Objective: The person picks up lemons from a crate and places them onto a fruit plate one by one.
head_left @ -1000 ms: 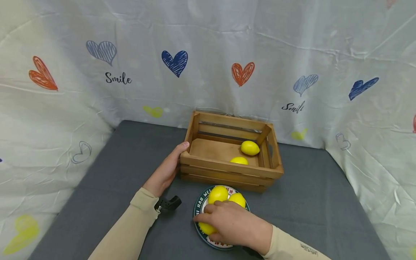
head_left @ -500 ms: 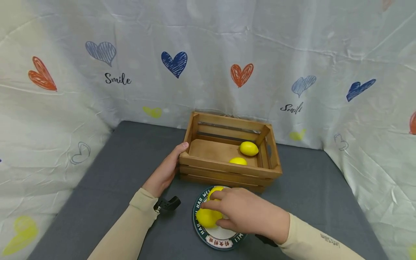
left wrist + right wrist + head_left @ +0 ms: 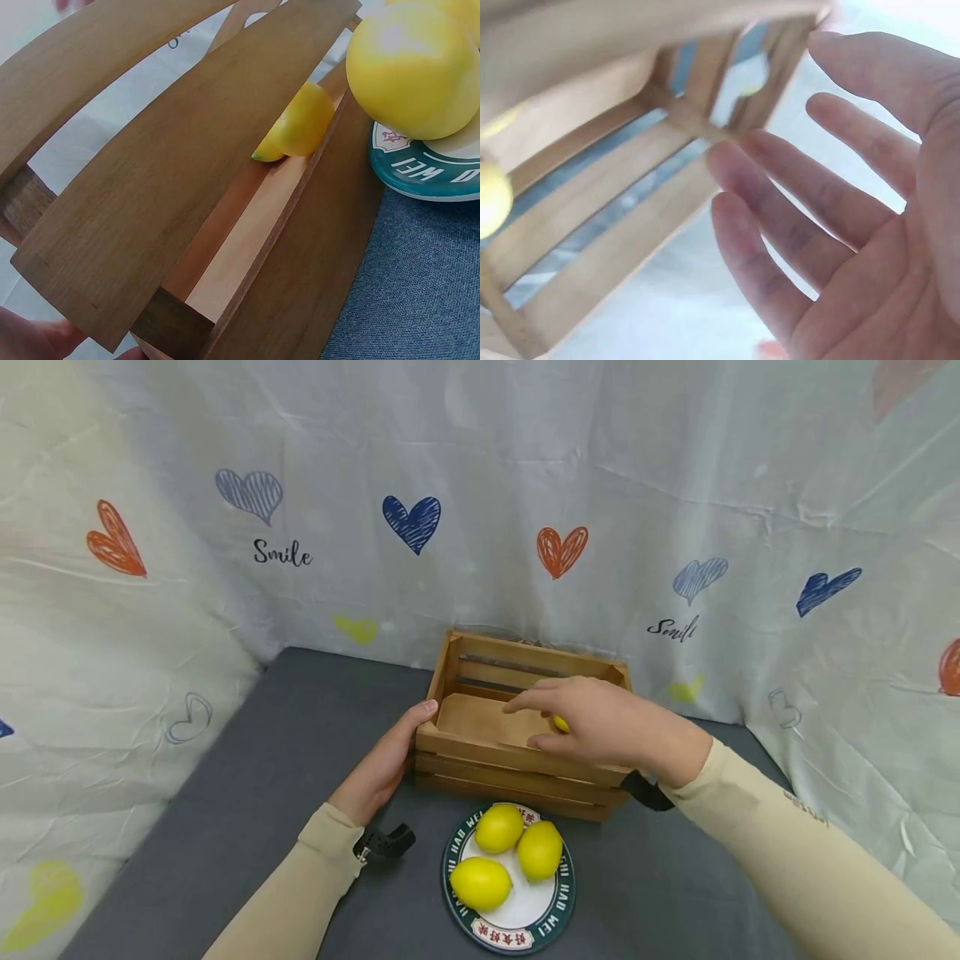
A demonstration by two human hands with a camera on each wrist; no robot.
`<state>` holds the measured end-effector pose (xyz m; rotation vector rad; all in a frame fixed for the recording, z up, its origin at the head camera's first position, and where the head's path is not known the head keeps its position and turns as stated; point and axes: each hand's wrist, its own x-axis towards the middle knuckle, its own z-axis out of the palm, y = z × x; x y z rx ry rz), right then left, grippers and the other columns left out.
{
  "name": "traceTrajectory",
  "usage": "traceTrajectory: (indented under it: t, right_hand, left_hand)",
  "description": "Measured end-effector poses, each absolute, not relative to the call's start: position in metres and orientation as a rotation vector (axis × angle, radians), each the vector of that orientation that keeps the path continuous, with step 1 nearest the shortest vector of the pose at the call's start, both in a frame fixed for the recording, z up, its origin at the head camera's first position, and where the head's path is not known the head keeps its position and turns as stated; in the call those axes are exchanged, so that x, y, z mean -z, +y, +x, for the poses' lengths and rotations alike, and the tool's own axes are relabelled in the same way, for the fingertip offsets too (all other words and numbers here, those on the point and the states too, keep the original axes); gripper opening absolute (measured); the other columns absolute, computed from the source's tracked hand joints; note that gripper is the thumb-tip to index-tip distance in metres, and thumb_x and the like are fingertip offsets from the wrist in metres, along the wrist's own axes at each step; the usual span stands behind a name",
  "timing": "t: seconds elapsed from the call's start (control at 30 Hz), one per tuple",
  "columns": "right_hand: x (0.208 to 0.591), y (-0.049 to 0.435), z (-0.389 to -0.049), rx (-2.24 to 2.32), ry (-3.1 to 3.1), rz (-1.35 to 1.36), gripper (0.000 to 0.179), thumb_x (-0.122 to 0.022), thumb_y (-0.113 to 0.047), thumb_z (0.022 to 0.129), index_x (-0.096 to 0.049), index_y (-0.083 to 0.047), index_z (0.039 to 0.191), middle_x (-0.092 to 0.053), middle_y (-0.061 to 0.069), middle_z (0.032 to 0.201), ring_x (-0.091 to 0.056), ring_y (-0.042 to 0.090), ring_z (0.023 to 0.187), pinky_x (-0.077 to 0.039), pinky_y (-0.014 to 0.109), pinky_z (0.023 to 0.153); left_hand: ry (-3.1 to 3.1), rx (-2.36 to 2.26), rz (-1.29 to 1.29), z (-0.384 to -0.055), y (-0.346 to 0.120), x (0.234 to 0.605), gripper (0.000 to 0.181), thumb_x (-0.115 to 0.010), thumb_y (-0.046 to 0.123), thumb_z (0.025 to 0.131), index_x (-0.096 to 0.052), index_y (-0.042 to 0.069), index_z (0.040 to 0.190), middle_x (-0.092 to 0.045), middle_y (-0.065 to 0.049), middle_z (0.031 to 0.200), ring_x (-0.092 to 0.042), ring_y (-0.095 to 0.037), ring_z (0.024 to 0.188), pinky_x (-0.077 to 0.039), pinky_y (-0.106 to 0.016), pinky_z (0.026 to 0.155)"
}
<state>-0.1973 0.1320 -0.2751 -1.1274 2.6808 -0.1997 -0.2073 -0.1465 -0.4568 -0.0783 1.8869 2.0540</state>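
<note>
A slatted wooden crate [image 3: 487,764] stands on the dark cloth. My left hand [image 3: 386,760] grips its left end, thumb over the rim; in the left wrist view only bits of that hand show at the lower left. My right hand [image 3: 600,718] is over the crate's right half, its fingers spread and holding nothing, as the right wrist view shows. Beneath it a lemon [image 3: 561,724] peeks out inside the crate. In front stands a round plate [image 3: 517,910] with a green lettered rim, carrying three lemons: one at the back [image 3: 498,828], one right [image 3: 540,852], one front left [image 3: 481,884].
A white curtain [image 3: 480,468] printed with hearts hangs right behind the crate and along both sides. The dark grey tablecloth [image 3: 300,718] spreads out around the crate and plate. A black strap [image 3: 384,843] sits at my left wrist.
My right hand has left the lemons on the plate and moved up and away to above the crate, taking none along. My left hand keeps its grip on the crate.
</note>
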Motion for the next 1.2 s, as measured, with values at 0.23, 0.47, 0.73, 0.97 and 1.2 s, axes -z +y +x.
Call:
traceTrajectory:
  t: [0.23,0.47,0.73,0.97,1.2]
  right_hand:
    - [0.298,0.144,-0.257,0.195,2.590,-0.933,0.048,-0.075,-0.028,0.103,-0.065,-0.020,0.149,-0.070,0.004,0.145,-0.071,0.024,0.123,-0.059,0.047,0.104]
    - [0.325,0.145,-0.288,0.135,2.458,-0.767,0.056,-0.075,-0.031,0.103,-0.060,-0.018,0.155,-0.062,0.011,0.156,-0.060,0.035,0.142,-0.051,0.055,0.116]
    - [0.352,0.131,-0.296,-0.008,2.345,-0.702,0.057,-0.080,-0.032,0.099,-0.062,-0.022,0.152,-0.063,0.017,0.150,-0.063,0.034,0.134,-0.056,0.052,0.108]
    - [0.360,0.132,-0.295,-0.043,2.304,-0.640,0.054,-0.082,-0.023,0.097,-0.066,-0.025,0.149,-0.067,0.011,0.145,-0.067,0.026,0.123,-0.059,0.045,0.100]
    - [0.363,0.133,-0.292,-0.027,2.271,-0.611,0.046,-0.076,-0.012,0.099,-0.070,-0.026,0.143,-0.066,0.010,0.143,-0.066,0.021,0.108,-0.059,0.037,0.084]
  left_hand:
    - [1.896,-2.056,-0.072,-0.208,-0.146,0.459,0.093,-0.051,0.065,0.102,-0.016,0.019,0.175,-0.015,-0.015,0.180,-0.020,-0.038,0.165,-0.012,-0.065,0.133]
    - [1.902,-2.043,-0.079,-0.207,-0.145,0.459,0.092,-0.050,0.066,0.102,-0.016,0.022,0.175,-0.016,-0.013,0.180,-0.021,-0.038,0.163,-0.014,-0.066,0.132]
    - [1.891,-2.053,-0.072,-0.208,-0.146,0.461,0.089,-0.050,0.063,0.103,-0.015,0.025,0.175,-0.016,-0.011,0.180,-0.021,-0.036,0.162,-0.011,-0.066,0.132]
    - [1.888,-2.055,-0.072,-0.207,-0.145,0.461,0.094,-0.052,0.067,0.100,-0.015,0.024,0.175,-0.015,-0.010,0.180,-0.020,-0.036,0.163,-0.010,-0.066,0.133]
    - [1.890,-2.050,-0.073,-0.208,-0.146,0.460,0.094,-0.052,0.067,0.100,-0.014,0.025,0.175,-0.013,-0.009,0.181,-0.019,-0.035,0.164,-0.011,-0.065,0.133]
